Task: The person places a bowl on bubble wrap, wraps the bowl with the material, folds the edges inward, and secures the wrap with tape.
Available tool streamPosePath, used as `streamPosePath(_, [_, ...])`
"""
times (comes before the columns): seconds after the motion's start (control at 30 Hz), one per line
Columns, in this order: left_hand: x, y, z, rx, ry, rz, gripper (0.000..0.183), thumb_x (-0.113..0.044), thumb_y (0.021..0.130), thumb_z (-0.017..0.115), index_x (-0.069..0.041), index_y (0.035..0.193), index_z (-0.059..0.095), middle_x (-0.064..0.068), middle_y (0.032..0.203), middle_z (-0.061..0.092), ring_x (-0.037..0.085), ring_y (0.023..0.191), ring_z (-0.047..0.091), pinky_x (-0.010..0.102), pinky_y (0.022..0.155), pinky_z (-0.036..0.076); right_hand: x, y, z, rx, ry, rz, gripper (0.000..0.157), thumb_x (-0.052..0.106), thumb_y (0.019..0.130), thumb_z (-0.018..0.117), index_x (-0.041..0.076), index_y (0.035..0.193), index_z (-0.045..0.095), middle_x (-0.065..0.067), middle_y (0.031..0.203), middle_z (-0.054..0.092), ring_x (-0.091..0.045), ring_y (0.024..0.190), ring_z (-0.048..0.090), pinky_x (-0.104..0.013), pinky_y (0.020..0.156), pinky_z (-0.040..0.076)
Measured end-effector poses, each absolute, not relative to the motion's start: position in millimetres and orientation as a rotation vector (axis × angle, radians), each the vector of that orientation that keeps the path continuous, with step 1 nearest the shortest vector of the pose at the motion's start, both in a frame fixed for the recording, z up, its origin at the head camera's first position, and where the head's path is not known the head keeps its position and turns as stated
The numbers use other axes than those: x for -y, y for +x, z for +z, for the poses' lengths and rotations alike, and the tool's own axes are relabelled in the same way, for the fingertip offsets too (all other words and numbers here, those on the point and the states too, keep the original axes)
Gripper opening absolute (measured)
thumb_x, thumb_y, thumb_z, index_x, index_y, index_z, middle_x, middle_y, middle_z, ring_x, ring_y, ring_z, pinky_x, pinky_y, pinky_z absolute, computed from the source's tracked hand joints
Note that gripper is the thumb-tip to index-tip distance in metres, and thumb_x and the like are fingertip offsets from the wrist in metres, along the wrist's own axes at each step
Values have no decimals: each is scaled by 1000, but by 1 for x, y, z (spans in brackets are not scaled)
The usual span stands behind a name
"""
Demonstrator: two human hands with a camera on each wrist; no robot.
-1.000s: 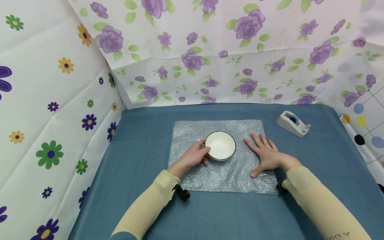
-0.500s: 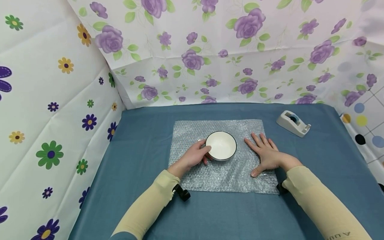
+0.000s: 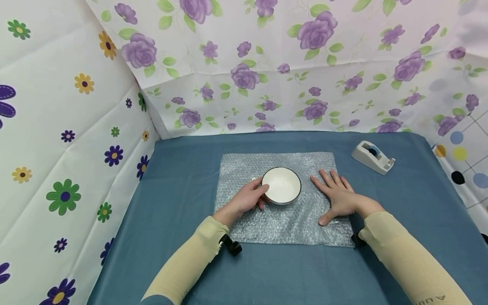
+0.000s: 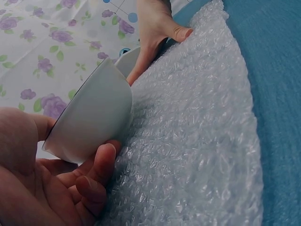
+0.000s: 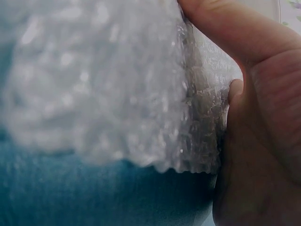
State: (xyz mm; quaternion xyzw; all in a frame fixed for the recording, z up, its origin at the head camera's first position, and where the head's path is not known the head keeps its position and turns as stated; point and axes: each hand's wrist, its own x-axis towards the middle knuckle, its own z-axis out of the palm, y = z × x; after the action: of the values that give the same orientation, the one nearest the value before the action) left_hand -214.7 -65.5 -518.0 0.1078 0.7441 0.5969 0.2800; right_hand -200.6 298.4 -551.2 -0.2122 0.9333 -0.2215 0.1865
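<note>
A white bowl [image 3: 283,185] with a dark rim stands over the middle of a sheet of bubble wrap [image 3: 244,165]. My left hand [image 3: 245,197] grips the bowl's left side, thumb over the rim and fingers curled beneath its wall. In the left wrist view the bowl [image 4: 96,110] shows its pale outside, with the fingertips under it. On the right part of the wrap my right hand [image 3: 338,199] lies with its fingers spread. Close up in the right wrist view, the edge of the bubble wrap [image 5: 141,117] runs beside the right hand [image 5: 268,108].
A white tape dispenser [image 3: 372,157] stands at the back right, beyond the right hand. Blue cloth [image 3: 183,178] covers the table. Flowered sheets [image 3: 274,101] hang behind it and along the left side. A small black device [image 3: 230,245] sits at the left wrist.
The bowl has shifted very slightly to the right in the left hand's grip. The right hand stays in place on the bubble wrap.
</note>
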Motion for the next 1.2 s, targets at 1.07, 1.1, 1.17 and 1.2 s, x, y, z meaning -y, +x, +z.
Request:
streamPosePath(1.07, [69, -216, -518, -1975, 245, 1578, 65, -43, 114, 52, -6, 165, 36, 13, 101, 75, 20, 65, 63, 29, 56, 40, -300, -201, -555, -2651, -588, -565, 151, 88, 59, 84, 37, 174, -1, -11, 178, -19, -48, 159, -22, -75, 120, -8])
streamPosePath(1.1, [69, -216, -517, -1974, 244, 1577, 65, -43, 114, 53, -6, 165, 36, 13, 101, 75, 20, 65, 63, 29, 56, 40, -300, -201, -556, -2651, -596, -572, 151, 87, 59, 84, 36, 174, 0, -12, 178, -19, -48, 159, -22, -75, 120, -9])
streamPosePath(1.17, [69, -216, -516, -1969, 241, 1576, 64, -42, 114, 53, -6, 165, 37, 14, 101, 75, 20, 65, 63, 29, 56, 40, -299, -200, -551, -2640, -602, -612, 151, 85, 60, 86, 34, 174, 2, -14, 178, -17, -50, 158, -22, -76, 119, -9])
streamPosePath(1.2, [70, -216, -515, -1966, 240, 1577, 64, -42, 114, 53, -5, 164, 37, 14, 102, 75, 20, 65, 63, 29, 56, 40, -298, -199, -548, -2632, -603, -632, 151, 84, 60, 86, 33, 175, 3, -15, 178, -17, -51, 158, -22, -76, 119, -10])
